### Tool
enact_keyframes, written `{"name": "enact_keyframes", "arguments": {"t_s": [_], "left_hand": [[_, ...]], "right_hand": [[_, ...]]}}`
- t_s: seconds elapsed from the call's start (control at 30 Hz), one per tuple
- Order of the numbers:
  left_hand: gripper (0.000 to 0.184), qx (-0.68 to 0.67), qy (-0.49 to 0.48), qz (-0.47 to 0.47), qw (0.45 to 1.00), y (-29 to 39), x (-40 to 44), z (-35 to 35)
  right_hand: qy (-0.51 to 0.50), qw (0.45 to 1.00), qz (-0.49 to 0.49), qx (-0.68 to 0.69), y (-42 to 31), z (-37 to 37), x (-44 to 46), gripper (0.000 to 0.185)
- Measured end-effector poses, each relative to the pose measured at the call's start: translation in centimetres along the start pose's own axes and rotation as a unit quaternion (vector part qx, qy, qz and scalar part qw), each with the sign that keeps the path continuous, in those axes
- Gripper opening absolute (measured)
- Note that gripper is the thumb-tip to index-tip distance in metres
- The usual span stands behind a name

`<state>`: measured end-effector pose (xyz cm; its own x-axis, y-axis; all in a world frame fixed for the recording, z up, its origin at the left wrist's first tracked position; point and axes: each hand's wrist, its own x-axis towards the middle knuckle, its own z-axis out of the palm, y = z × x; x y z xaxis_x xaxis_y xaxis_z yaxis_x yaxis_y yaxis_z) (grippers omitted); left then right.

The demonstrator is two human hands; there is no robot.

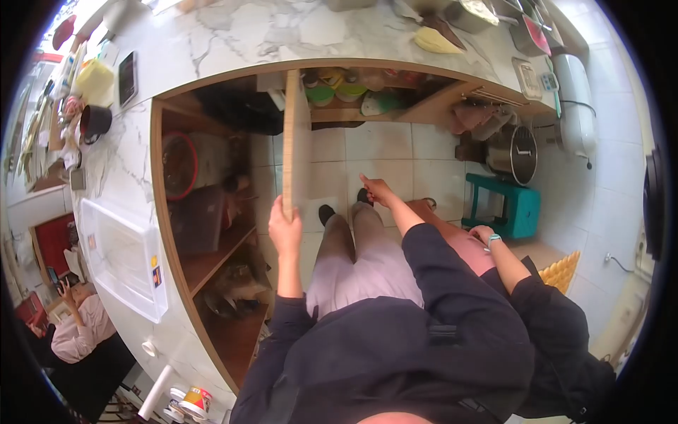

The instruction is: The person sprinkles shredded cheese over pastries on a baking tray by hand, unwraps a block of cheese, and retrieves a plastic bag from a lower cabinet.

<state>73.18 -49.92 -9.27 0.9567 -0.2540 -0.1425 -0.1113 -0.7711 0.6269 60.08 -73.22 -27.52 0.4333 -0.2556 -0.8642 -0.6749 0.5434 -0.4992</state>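
My left hand (285, 230) grips the lower edge of a wooden cabinet door (289, 141), which stands swung out from under the marble counter (282, 35). My right hand (378, 191) hangs over the tiled floor with nothing in it, thumb and a finger stretched out. Behind the door, green bowls (349, 92) and other items sit on a shelf. Left of the door, open shelves hold a container with a red rim (181, 166) and several bags.
Close on my right is a co-worker's arm (512, 261) with a wristband. A teal stool (503, 205) and a metal pot (512, 154) stand beyond. A clear plastic bin (127, 258) lies on the left counter. Another person (81, 321) sits at the far left.
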Motion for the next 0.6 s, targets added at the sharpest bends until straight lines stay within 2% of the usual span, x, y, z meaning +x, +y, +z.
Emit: {"name": "enact_keyframes", "arguments": {"t_s": [0.07, 0.1, 0.17, 0.27, 0.33, 0.4, 0.47, 0.53, 0.6], "left_hand": [[0.043, -0.013, 0.014, 0.032, 0.999, -0.4, -0.7, 0.1], [0.043, -0.047, -0.029, -0.013, 0.998, -1.1, 1.3, -0.3], [0.043, -0.032, -0.032, -0.02, 0.999, -0.8, 1.0, -0.6], [0.044, -0.027, -0.032, 0.002, 0.999, -2.9, 1.7, 0.5], [0.049, -0.098, -0.097, -0.051, 0.989, -2.0, 1.9, -0.2], [0.064, -0.239, -0.145, -0.065, 0.958, -2.7, 1.9, -0.3], [0.084, -0.303, -0.189, -0.041, 0.933, -3.4, 2.4, -0.3], [0.097, -0.259, -0.176, -0.006, 0.95, -3.8, 2.7, -0.5], [0.104, -0.403, -0.06, -0.036, 0.913, -1.2, 1.8, 1.9]], "right_hand": [[-0.04, 0.995, 0.01, 0.088, -0.7, -1.1, -0.1, 0.05], [-0.028, 0.995, 0.024, 0.095, -1.1, -0.5, 1.0, 0.05], [-0.024, 0.993, 0.024, 0.116, -1.1, -1.5, 2.3, 0.049], [-0.042, 0.994, 0.014, 0.104, -0.9, -5.0, 6.1, 0.048], [-0.003, 0.996, -0.005, 0.091, 0.4, -7.7, 10.5, 0.042], [0.004, 0.994, -0.059, 0.093, 1.9, -10.7, 15.1, 0.036], [0.018, 0.987, -0.138, 0.082, 2.3, -14.0, 20.3, 0.034], [0.048, 0.976, -0.205, 0.064, 3.1, -16.4, 27.0, 0.031], [0.044, 0.969, -0.23, 0.083, 1.7, -17.7, 31.0, 0.028]]}}
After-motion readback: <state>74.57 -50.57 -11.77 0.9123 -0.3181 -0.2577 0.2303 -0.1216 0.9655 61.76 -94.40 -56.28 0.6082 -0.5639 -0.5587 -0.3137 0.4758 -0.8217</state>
